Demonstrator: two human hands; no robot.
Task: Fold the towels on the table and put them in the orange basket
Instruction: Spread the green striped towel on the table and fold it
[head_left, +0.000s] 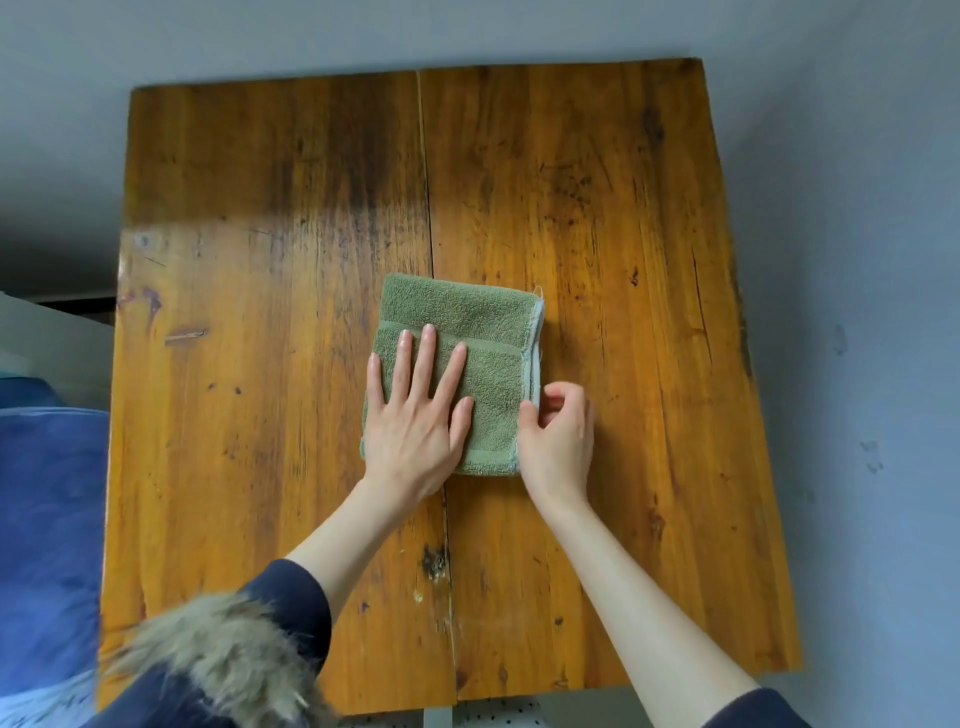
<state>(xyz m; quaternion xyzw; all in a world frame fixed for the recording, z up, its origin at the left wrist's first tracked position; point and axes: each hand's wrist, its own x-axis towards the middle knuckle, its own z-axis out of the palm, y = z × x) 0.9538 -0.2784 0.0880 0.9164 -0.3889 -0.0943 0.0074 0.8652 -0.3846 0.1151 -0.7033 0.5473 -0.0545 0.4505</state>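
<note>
On the wooden table (597, 208), close to its centre and slightly toward the near edge, lies one green towel (467, 332), folded into a compact rectangle. It sits flat across the seam that runs between the two tabletop boards. A paler grey-blue layer shows along the towel's right edge and at its lower left corner. The left hand (415, 421) rests palm down on the left and near part of the towel, fingers straight and moderately spread, pressing the cloth flat; the wrist extends off the towel's near edge onto the wood. The right hand (558, 436) is at the towel's right edge near the lower right corner, fingers curled; the thumb lies on the top of the towel at the hem and the fingertips bend in toward that same edge, consistent with a pinch on the hem, although the actual contact under the fingers is hidden. Both forearms are bare, with dark sleeves (291, 597) pushed up near the bottom of the view. A fur trim (218, 649) of a garment occupies the lower left foreground. A blue fabric item (47, 519) sits beside the table's left side. Grey walls (857, 260) surround the table.
</note>
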